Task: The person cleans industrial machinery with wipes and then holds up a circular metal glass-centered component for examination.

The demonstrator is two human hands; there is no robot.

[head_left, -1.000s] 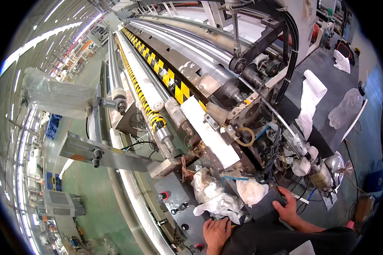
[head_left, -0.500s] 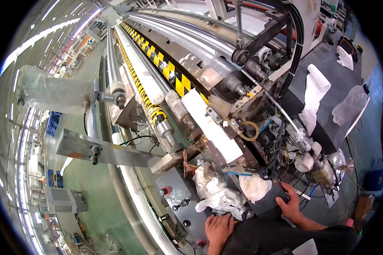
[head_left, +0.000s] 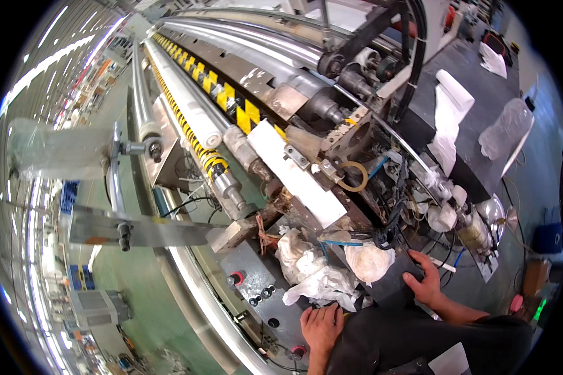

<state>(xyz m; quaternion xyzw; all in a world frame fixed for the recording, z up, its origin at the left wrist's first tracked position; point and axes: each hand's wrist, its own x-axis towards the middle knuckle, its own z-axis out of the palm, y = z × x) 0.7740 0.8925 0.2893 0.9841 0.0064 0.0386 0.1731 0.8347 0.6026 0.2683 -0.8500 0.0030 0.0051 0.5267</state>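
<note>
My left hand point(head_left: 322, 328) lies at the right edge of a grey control panel point(head_left: 249, 265), just below a crumpled white cloth point(head_left: 306, 269). Its fingers rest side by side, slightly bent, with nothing visible in them. On the right edge of a dark flat plate point(head_left: 381, 289) sits my right hand point(head_left: 426, 284), thumb apart from the fingers, holding no loose object. Between the hands, at the plate's upper end, is a rounded white wad point(head_left: 369, 261). A long white strip point(head_left: 300, 175) lies along the machine end beyond the cloth.
Long rollers point(head_left: 187, 112) and a yellow-black striped bar point(head_left: 222, 97) run away to the far left. Metal arms point(head_left: 144, 231) jut out leftward. On the right, a dark table point(head_left: 481, 134) carries a white roll point(head_left: 455, 90) and a clear plastic bottle point(head_left: 507, 128). Cables hang near my right hand.
The view has shifted a little, so the machine appears farther left and slightly lower. Both hands stay in nearly the same places.
</note>
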